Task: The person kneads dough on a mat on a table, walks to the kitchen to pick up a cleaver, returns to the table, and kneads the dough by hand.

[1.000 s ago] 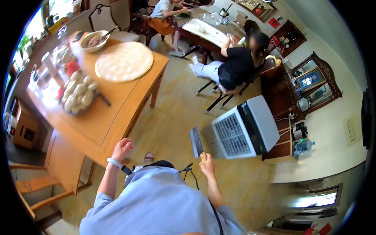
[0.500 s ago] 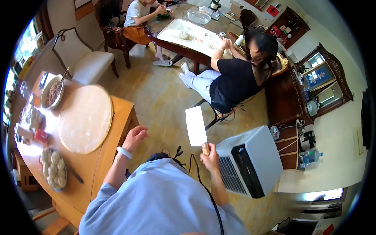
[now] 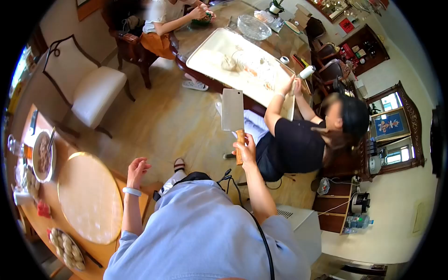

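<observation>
Leftmost, on a honey-brown wooden worktop (image 3: 105, 252), stands a white round bowl of brownish filling (image 3: 44, 156), with a heap of pale dumplings (image 3: 66, 249) nearer. To the right of both lies a large, round, cream-coloured disc with a golden rim (image 3: 88, 198). Just beyond the worktop's right edge is the left hand (image 3: 137, 171), a white band (image 3: 132, 191) on its wrist, its fingers loosely curled in the air. Farther right, a white rectangular tray (image 3: 210, 52) bearing a pale lump of dough (image 3: 228, 63) rests on a dark far worktop. On the near side of this tray, a broad steel cleaver with a wooden handle (image 3: 233, 116) is held up, blade toward the far side; the right hand (image 3: 246, 150) has its fingers wrapped around the handle. Right of the cleaver sits a person in a black top (image 3: 298, 147), hands at the tray's right end, and a pale grey boxy appliance (image 3: 301, 228) stands nearer.
</observation>
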{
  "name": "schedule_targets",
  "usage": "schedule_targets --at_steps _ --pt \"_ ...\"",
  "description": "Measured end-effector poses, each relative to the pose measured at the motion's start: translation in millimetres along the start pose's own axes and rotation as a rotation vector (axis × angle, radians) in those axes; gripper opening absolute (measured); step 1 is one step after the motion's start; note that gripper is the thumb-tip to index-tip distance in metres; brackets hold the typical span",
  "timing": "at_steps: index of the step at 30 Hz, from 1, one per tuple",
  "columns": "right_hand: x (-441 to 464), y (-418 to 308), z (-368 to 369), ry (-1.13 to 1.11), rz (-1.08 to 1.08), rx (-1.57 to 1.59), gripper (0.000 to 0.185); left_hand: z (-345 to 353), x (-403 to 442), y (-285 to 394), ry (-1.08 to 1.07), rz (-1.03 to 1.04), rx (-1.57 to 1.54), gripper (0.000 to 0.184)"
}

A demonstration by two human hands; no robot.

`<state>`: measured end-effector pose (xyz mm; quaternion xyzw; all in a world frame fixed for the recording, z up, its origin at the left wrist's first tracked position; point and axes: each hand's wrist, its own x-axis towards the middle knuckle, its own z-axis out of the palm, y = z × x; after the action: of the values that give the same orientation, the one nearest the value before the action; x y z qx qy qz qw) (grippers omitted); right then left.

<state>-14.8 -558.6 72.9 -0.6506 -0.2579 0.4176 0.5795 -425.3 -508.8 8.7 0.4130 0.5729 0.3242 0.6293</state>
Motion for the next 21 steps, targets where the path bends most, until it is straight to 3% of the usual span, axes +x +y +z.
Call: schedule_targets --at_steps 4,7,11,17,21 --pt "87.0 -11.2 4.6 0.076 0.028 0.002 0.047 21.4 96.7 51.2 -0.025 0.059 0.031 0.027" --pt "135.5 -27.7 12.0 0.212 -0.014 -0.007 0.041 47.8 140.1 98.3 -0.108 0.114 0.095 0.027" --pt "228.3 -34.8 4.9 0.223 -0.097 -0.038 0.038 80.7 185.3 145.0 -0.114 0.161 0.098 0.026" --pt "361.1 -57.8 12.2 0.316 -0.105 -0.081 0.038 89.5 258.8 121.8 -0.080 0.034 0.050 0.026" --pt "430.8 -59.6 27.6 0.301 -0.112 -0.185 0.038 101.0 292.9 141.9 -0.013 -0.121 0.074 0.025"
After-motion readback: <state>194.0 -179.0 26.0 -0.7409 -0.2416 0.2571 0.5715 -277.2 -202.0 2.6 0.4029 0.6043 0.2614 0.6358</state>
